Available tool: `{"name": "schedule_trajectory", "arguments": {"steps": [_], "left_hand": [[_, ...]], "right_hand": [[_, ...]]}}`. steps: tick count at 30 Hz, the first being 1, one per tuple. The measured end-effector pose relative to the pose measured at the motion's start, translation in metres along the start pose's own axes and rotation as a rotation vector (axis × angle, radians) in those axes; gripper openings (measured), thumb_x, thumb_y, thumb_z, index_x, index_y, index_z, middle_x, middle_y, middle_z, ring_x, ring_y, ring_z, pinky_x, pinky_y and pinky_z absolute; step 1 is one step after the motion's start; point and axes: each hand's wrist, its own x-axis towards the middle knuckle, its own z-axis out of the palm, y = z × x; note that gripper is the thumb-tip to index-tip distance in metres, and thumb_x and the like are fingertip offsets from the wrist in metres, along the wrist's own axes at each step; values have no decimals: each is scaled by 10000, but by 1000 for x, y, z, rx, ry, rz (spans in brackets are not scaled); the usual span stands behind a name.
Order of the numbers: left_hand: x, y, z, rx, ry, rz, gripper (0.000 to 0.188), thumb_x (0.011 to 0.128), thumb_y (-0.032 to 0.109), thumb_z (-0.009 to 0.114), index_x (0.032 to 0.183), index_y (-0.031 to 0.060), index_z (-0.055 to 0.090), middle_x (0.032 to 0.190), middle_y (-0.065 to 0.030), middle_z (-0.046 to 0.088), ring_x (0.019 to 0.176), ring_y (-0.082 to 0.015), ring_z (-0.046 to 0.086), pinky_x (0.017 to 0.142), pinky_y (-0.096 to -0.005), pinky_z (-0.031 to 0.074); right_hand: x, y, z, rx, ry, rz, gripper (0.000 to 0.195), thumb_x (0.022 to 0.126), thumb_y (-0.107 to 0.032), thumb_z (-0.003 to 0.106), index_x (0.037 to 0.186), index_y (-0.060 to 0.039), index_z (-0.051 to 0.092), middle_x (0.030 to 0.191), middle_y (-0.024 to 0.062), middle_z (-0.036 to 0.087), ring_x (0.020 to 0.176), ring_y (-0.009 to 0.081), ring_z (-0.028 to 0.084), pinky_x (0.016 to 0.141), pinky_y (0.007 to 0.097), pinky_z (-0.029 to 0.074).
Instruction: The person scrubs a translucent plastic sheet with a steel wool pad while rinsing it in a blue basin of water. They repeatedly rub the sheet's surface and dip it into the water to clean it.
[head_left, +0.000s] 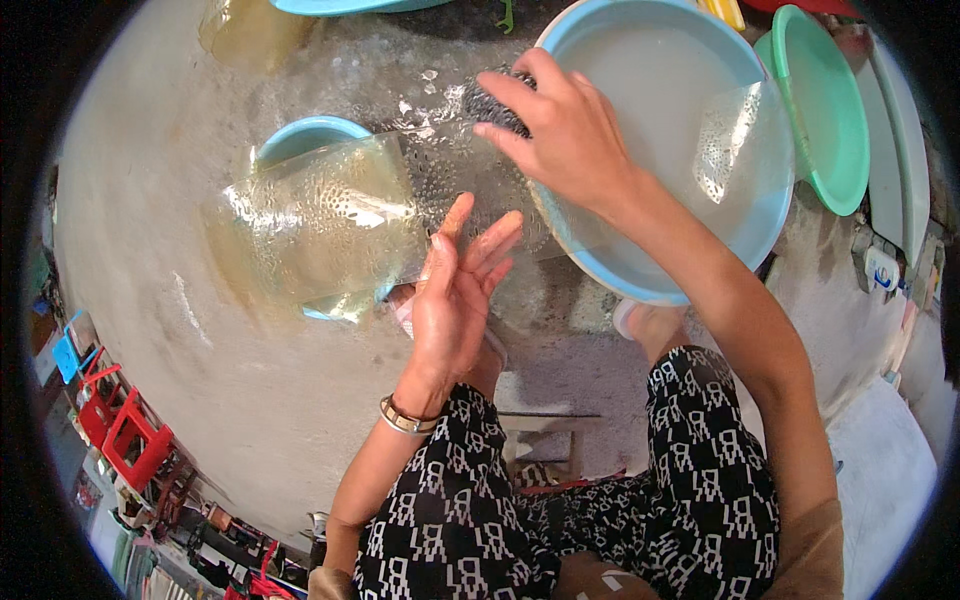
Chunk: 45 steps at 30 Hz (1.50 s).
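A wet, clear sheet (315, 217), apparently plastic or glass, spans the middle and is covered with droplets. My left hand (461, 300) is palm up at its near edge, fingers spread and wet, and seems to prop it from below; the exact grip is hard to make out. At the far edge, my right hand (562, 127) curls around a dark metal scouring pad (487, 105). Beneath the sheet's right part stands a large light-blue basin (637, 286) of cloudy water. A smaller blue basin (319, 127) sits under the left part, mostly covered.
A green basin (832, 112) leans beside the large one at right. Another blue basin (360, 6) is cut off at the top edge. Red plastic stools (139, 442) and clutter line the left rim. My patterned knees (435, 517) are close below, above a concrete floor (262, 397).
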Motion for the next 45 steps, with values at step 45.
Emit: {"name": "schedule_trajectory", "arguments": {"steps": [45], "left_hand": [[-5, -3, -33, -124, 86, 93, 497, 1063, 447, 341, 1436, 123, 398, 1380, -186, 552, 1300, -230, 486, 1078, -395, 335]], "right_hand": [[-16, 15, 3, 41, 98, 116, 468, 783, -252, 775, 1213, -133, 634, 1082, 136, 559, 846, 342, 621, 753, 445, 505]]}}
